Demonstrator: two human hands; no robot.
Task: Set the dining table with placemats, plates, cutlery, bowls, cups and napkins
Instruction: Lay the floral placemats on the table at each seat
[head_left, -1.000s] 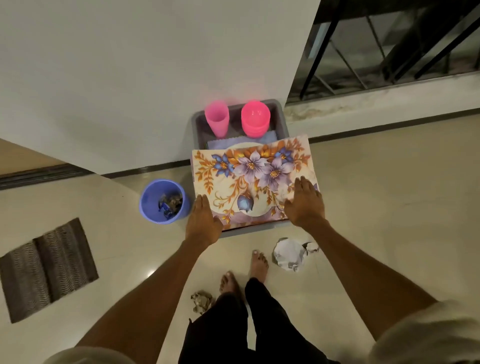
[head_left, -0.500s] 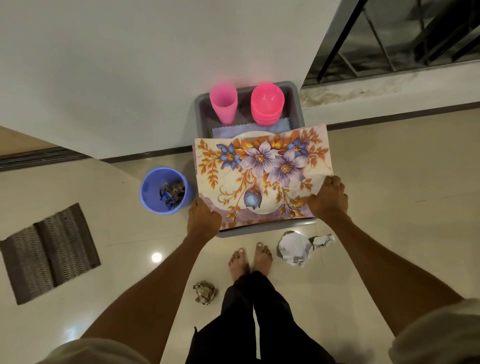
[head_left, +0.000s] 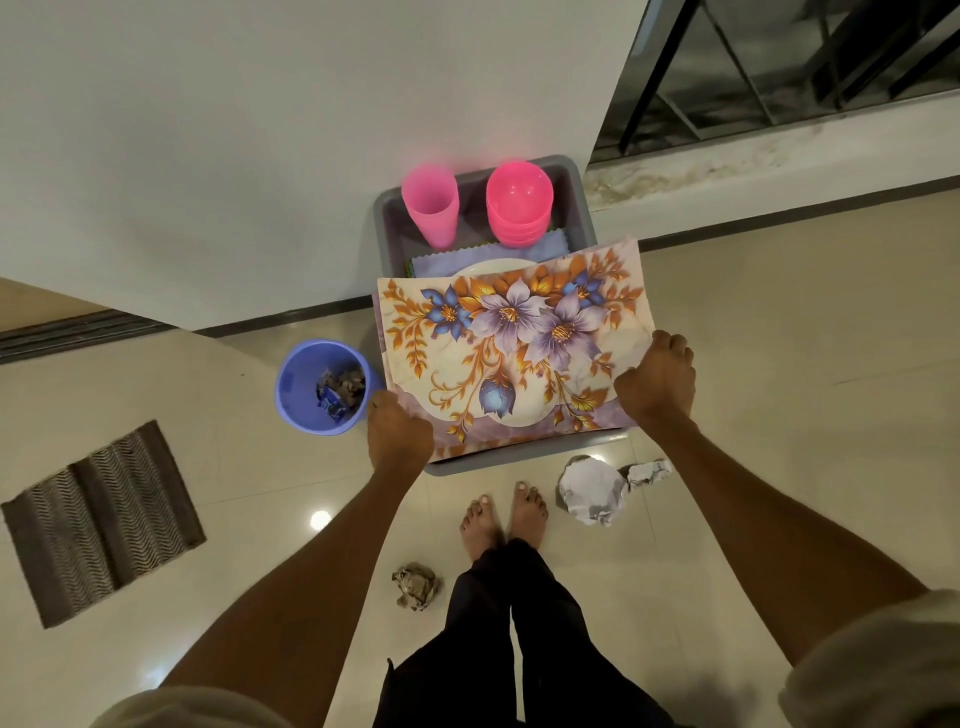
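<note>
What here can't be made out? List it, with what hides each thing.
Head view:
- Grey tub: floral placemats cover most of its contents.
- White plate: only a rim shows.
- Cutlery: none visible.
- Blue bin: scraps too small to identify.
- Placemat count: edges overlap.

A floral placemat (head_left: 511, 348), printed with purple and blue flowers and orange leaves on a cream ground, lies tilted over the near part of a grey tub (head_left: 581, 187). Behind it in the tub stand stacked pink cups (head_left: 431, 210) and stacked pink bowls (head_left: 519, 202). A lilac cloth (head_left: 493, 253), perhaps a napkin, and a white plate rim (head_left: 480, 268) peek out between.
</note>
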